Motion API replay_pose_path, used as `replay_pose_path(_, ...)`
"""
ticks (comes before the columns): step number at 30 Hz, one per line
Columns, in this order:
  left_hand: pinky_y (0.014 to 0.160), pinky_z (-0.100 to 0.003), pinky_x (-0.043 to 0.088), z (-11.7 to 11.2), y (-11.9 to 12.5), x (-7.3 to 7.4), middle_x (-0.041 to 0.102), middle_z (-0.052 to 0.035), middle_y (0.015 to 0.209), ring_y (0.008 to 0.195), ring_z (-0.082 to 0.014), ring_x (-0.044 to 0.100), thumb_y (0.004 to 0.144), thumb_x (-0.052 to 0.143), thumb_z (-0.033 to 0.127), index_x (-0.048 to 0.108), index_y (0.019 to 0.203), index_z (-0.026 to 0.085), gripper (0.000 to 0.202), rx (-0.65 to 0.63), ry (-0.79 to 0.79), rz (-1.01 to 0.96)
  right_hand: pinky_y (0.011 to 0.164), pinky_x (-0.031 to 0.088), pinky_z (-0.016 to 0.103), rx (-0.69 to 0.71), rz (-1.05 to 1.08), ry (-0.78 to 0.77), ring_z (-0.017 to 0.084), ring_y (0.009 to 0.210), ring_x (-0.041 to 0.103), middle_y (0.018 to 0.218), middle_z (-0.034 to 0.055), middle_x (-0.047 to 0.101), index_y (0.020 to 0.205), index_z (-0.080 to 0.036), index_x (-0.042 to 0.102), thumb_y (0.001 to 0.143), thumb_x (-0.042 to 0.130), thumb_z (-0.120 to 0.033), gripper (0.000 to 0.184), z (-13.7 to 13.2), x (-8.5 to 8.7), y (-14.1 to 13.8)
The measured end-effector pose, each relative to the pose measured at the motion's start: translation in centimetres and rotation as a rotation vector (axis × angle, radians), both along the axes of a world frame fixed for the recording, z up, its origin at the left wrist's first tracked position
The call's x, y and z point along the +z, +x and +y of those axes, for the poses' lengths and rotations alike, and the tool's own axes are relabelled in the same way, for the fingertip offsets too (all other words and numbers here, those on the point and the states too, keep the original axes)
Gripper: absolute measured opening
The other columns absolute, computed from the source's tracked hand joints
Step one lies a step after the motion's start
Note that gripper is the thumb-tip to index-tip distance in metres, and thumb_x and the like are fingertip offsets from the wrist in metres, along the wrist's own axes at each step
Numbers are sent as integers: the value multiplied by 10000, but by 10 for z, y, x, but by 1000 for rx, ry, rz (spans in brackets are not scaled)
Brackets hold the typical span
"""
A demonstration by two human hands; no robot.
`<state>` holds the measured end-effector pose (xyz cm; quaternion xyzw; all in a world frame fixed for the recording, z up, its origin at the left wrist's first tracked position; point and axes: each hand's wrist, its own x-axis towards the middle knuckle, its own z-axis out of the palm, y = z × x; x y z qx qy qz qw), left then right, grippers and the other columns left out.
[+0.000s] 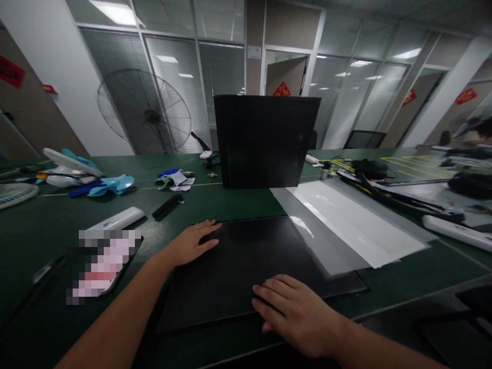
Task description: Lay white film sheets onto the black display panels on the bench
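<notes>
A flat black panel (238,256) lies on the green table in front of me. My left hand (196,243) rests on its left far corner, fingers spread, thumb apart from the others. At the panel's near edge lies my right hand (290,310), its fingers stretched side by side over the surface and its thumb lower, by the edge. Thin translucent and white sheets (346,220) overlap the panel's right end. Behind the panel stands an upright black rectangular box-like thing (265,143); its kind cannot be made out.
To the left lie a phone (107,266) partly blurred out, a white bar-shaped device (115,220), a black slim object (167,206), and crumpled cloths (175,178). A large fan (149,115) stands beyond the table. Black straps and cables (400,195) lie at right.
</notes>
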<state>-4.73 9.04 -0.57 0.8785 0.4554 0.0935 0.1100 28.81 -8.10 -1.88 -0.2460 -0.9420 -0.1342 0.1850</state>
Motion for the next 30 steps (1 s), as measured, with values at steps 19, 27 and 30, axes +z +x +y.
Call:
replay_pose_path(19, 1232, -691, 175, 29, -44, -23, 176, -97, 1728, 1597, -414, 147, 934, 390, 789, 282, 1655, 299, 878, 346, -87, 202, 1143, 305, 725, -987, -12, -647, 410, 1552, 260, 1706, 97, 290, 1606, -325, 422, 1025, 347, -551, 627, 208, -19, 264)
replay_pose_path(27, 1216, -707, 203, 28, -45, -28, 199, -138, 1727, 1587, -445, 163, 945, 331, 783, 324, 1651, 241, 890, 424, -54, 224, 1122, 305, 722, -1217, 55, -640, 509, 1497, 286, 1615, 244, 400, 1528, -171, 530, 930, 495, -651, 767, 240, -7, 281)
replay_pose_path(30, 1189, -761, 194, 24, -31, -29, 209, -171, 1727, 1583, -471, 162, 950, 300, 781, 329, 1650, 197, 912, 461, 13, 240, 1026, 222, 872, -1365, 123, -529, 593, 1497, 178, 1676, 264, 257, 1618, -205, 390, 882, 372, -849, 978, 241, -18, 263)
